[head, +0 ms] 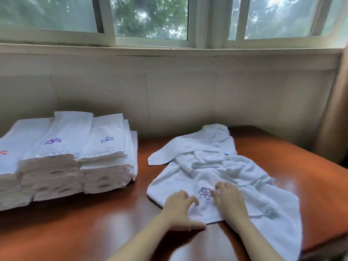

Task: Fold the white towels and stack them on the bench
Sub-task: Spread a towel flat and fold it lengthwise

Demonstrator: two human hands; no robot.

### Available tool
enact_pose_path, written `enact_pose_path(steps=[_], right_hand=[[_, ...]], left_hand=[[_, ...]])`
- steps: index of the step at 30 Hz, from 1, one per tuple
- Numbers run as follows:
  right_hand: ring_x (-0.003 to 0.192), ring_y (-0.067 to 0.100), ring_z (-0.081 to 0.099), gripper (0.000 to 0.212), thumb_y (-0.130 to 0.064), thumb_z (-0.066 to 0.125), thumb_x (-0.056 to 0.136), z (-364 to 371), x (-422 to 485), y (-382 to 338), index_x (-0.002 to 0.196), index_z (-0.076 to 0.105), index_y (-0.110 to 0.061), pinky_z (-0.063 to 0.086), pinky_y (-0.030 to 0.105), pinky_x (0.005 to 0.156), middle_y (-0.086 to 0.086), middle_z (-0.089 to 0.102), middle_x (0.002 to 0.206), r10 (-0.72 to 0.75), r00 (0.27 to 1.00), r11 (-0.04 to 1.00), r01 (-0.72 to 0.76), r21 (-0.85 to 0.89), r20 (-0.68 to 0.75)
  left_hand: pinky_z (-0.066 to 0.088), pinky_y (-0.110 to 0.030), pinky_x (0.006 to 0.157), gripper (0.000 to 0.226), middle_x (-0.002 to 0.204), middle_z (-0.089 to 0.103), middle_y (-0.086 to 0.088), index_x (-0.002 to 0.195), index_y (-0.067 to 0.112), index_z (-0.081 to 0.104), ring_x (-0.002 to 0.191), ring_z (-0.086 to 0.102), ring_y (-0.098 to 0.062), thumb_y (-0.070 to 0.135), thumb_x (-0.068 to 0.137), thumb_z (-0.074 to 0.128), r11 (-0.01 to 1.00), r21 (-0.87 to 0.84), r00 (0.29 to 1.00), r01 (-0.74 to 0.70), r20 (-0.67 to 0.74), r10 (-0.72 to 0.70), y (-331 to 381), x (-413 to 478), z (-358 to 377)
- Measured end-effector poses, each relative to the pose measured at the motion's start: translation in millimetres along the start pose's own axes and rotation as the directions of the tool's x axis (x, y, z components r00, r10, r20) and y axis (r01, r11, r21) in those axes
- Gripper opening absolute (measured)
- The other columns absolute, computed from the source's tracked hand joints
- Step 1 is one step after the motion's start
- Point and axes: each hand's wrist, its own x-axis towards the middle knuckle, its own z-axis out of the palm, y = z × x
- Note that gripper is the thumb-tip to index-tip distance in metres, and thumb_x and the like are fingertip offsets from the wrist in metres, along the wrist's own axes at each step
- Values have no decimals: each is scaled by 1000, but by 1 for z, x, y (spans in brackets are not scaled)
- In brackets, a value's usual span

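Note:
A heap of unfolded white towels [222,166] lies on the reddish-brown wooden bench [94,228], right of centre. The nearest one carries a blue embroidered flower [205,193]. My left hand [180,210] rests flat on that towel's near edge, left of the flower, fingers spread and thumb along the hem. Just right of the flower, my right hand [229,200] presses on the same towel with straight fingers. At the left stand three neat stacks of folded white towels [71,157], with red, purple and blue flowers on their top pieces.
A white panelled wall [169,95] and windows run behind the bench. A tan curtain [337,113] hangs at the far right. The right towel end droops over the bench's near right edge [320,247]. Bare wood shows between the stacks and the heap.

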Motion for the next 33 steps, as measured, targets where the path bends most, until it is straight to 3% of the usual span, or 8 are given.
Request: enact_pose_path(steps=[8, 14, 19, 22, 25, 28, 31, 33], right_hand=[[93, 36, 56, 14, -16, 50, 96, -14, -19, -23, 95, 58, -4, 37, 41, 79, 18, 62, 88, 110, 990, 976, -90, 196, -93], [76, 33, 60, 31, -26, 80, 68, -29, -66, -47, 91, 67, -10, 42, 43, 78, 7, 64, 81, -187, 944, 928, 260, 266, -272], [116, 30, 52, 68, -25, 71, 62, -34, -86, -53, 128, 55, -21, 30, 48, 108, 4, 57, 121, -292, 957, 956, 291, 40, 0], [129, 23, 37, 66, -17, 53, 70, -35, -90, -59, 135, 43, -24, 10, 43, 116, -2, 45, 132, -180, 980, 983, 183, -24, 83], [118, 24, 50, 49, -14, 58, 68, -40, -92, -65, 117, 57, -20, 18, 47, 113, 0, 58, 115, -147, 989, 988, 148, -34, 8], [90, 32, 64, 44, 0, 70, 52, -44, -85, -56, 95, 68, -8, 37, 55, 98, 10, 67, 89, -66, 971, 993, 87, 82, -232], [119, 27, 51, 61, -9, 67, 69, -58, -74, -43, 128, 55, -14, 22, 54, 108, 7, 59, 123, 32, 988, 993, -15, 115, -154], [136, 20, 32, 71, -39, 64, 82, -62, -66, -24, 144, 33, -23, 14, 52, 111, -1, 43, 142, 150, 989, 979, -147, 142, -12]], left_hand=[[40, -38, 84, 16, 104, 59, -14, 86, 19, 49, 98, 54, -31, 30, 98, 48, 985, -163, 998, -55, -52, 47, -1, -19, -14], [37, -24, 61, 24, 71, 48, 7, 79, 26, 38, 62, 46, -6, 39, 98, 44, 835, -520, 962, 178, -88, -260, -15, -52, -41], [38, -18, 51, 39, 78, 52, 6, 95, 24, 44, 63, 49, -9, 35, 74, 76, 921, -350, 985, 170, 57, -160, -30, -95, -58], [44, -27, 60, 25, 108, 61, -1, 72, 30, 38, 88, 59, -19, 14, 84, 53, 994, -11, 994, 106, 29, -106, -30, -107, -72], [55, -32, 58, 23, 108, 60, -2, 78, 27, 49, 90, 62, -22, 7, 77, 37, 982, 62, 983, 176, 32, -179, -32, -116, -83], [48, -32, 74, 32, 110, 62, -3, 99, 26, 60, 102, 60, -25, 12, 80, 39, 918, 269, 956, 292, -80, -281, -42, -118, -90], [42, -33, 81, 29, 119, 62, -1, 110, 25, 62, 111, 59, -25, 21, 88, 44, 793, 409, 893, 451, -215, -397, -63, -117, -98], [42, -35, 87, 32, 124, 61, 0, 118, 24, 61, 115, 58, -23, 21, 91, 46, 687, 469, 828, 556, -243, -505, -80, -122, -106]])
